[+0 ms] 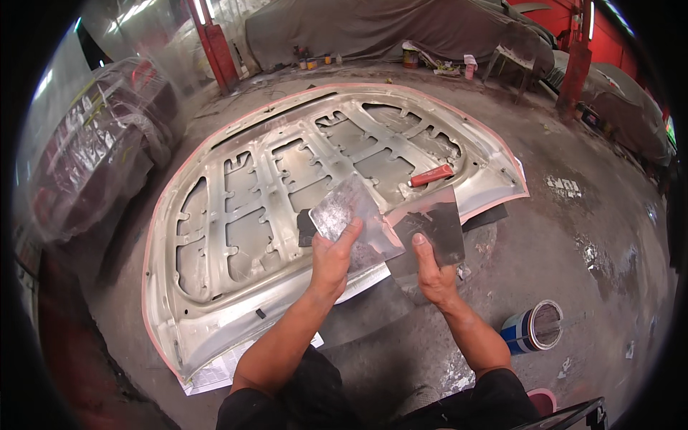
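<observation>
My left hand (332, 259) grips a flat, scuffed silver metal plate (350, 208), the thumb pressed on top. In my right hand (435, 271) is a dark flat plate (446, 233), with my thumb over its face and the fingers mostly hidden beneath. Pinkish putty (389, 235) shows where the edges of the two plates come close; whether they touch I cannot tell. Both plates are above the near right part of a bare-metal car hood (258, 209), which lies with its ribbed inner side up and has pink along its rim. A red tube (431, 175) rests on the hood beyond the plates.
An open paint can (532, 328) with a blue side stands on the floor at right. A plastic-wrapped car part (100, 140) is at left. Red posts (216, 51) and a large covered shape (373, 32) stand at the back. Paper (222, 369) lies under the hood.
</observation>
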A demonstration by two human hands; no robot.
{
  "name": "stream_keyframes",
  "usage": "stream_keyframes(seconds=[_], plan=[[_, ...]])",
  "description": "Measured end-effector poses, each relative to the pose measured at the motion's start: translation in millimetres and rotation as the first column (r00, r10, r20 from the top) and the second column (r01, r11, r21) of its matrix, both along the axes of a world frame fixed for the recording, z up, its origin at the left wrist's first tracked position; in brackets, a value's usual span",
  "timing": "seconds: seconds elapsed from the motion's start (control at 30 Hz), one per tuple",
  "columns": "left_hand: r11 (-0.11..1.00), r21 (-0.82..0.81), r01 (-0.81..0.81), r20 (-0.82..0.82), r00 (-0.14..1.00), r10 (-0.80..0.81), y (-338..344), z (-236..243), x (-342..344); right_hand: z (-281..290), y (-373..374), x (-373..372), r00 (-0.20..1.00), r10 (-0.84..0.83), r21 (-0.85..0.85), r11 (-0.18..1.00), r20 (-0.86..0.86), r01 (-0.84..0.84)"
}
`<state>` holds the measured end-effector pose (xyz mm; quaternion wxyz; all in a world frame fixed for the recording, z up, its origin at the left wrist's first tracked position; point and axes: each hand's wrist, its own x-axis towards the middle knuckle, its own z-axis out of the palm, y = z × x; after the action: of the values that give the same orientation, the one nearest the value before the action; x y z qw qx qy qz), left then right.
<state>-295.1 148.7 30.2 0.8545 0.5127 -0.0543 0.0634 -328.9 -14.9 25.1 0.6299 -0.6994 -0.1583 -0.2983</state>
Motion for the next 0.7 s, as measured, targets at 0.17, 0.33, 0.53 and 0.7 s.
stream_keyframes(seconds=[0.17, 0.33, 0.53, 0.7], plan=[[0.975, 0.221, 0.022, 0.094, 0.995, -0.043, 4, -11, 10, -5, -17, -1, 0.959, 0.229, -0.095, 0.965, -0.166, -0.246], [0.931, 0.358, 0.076, 0.121, 0.984, -0.127, -3, -13, 10, -8, -56, -5, 0.798, 0.438, -0.132, 0.838, -0.415, -0.529], [0.960, 0.221, 0.170, 0.089, 0.977, -0.193, -4, -9, 5, -6, -71, 0, 0.575, 0.534, -0.251, 0.560, -0.620, -0.790], [0.987, -0.148, -0.066, 0.096, 0.992, 0.081, 2, 4, 13, -18, -82, 7, 0.903, 0.019, -0.492, 0.833, -0.429, -0.252]])
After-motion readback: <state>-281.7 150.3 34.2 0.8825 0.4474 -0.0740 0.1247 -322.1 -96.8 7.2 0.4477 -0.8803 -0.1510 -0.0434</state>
